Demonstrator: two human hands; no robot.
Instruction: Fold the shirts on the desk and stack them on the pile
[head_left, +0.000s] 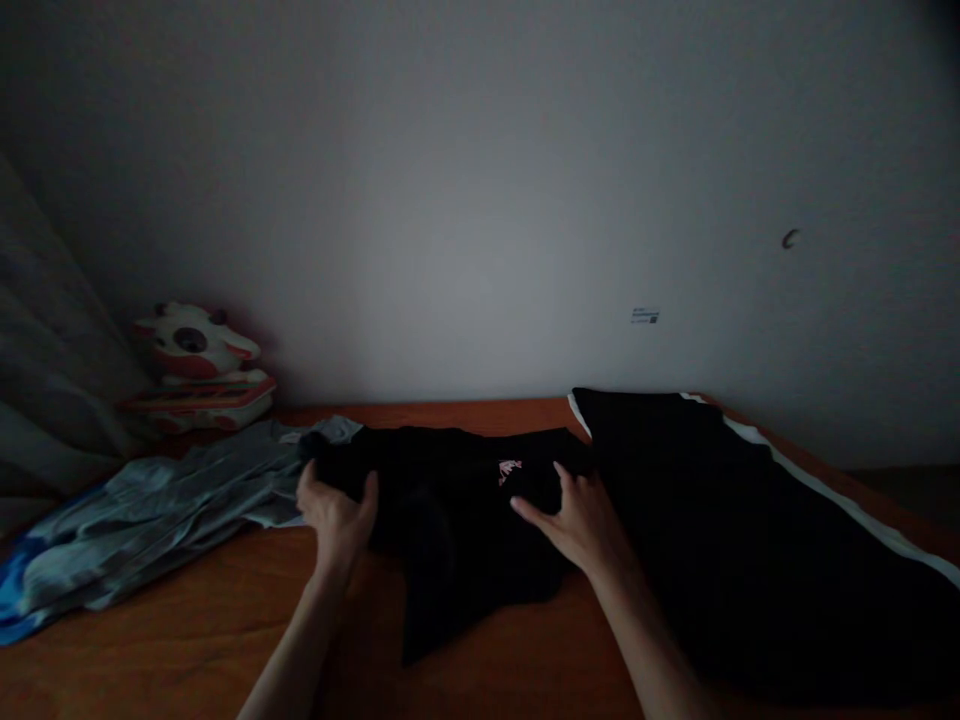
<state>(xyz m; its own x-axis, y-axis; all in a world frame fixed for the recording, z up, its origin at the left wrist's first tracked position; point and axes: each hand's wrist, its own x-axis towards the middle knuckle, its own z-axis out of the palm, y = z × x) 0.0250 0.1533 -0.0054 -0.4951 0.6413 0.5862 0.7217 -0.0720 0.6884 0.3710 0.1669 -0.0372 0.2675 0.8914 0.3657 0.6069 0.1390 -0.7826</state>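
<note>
A black shirt (480, 540) with a small pink print lies bunched in front of me, its lower part hanging to a point toward me. My left hand (334, 505) grips its left end, thumb raised, with dark cloth between thumb and fingers. At the right end, my right hand (574, 510) holds the cloth beside the print, thumb and forefinger curved around a fold. Dim light hides the shirt's folds and exact outline.
Grey clothing (172, 510) with a blue piece lies at the left. To the right, a black cloth (772, 560) with white edging is spread out. A toy cow keyboard (202, 370) stands against the wall (480, 200). Orange-brown fabric (172, 660) covers the surface.
</note>
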